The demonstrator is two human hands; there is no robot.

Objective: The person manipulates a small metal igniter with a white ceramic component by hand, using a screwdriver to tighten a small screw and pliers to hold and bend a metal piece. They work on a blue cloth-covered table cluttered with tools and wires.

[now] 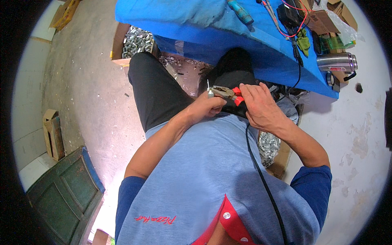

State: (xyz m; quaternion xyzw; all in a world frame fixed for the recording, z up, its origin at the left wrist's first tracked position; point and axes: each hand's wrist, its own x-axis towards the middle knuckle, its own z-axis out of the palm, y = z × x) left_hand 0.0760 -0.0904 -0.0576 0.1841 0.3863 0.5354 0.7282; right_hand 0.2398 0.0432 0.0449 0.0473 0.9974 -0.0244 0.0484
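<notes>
Just above my lap, my left hand is closed on a small whitish piece with a thin pin sticking up from it. What the piece is cannot be made out. My right hand grips a pair of pliers by its red handles. The metal jaws point left and reach up to the small piece, right beside my left fingers. Whether the jaws touch it is too small to tell.
A blue-covered table stands ahead, bearing a teal tool, cables and a steel flask. Below its left end sits a cardboard box of small metal parts. Shiny scraps lie at my right. A black cord crosses my shirt.
</notes>
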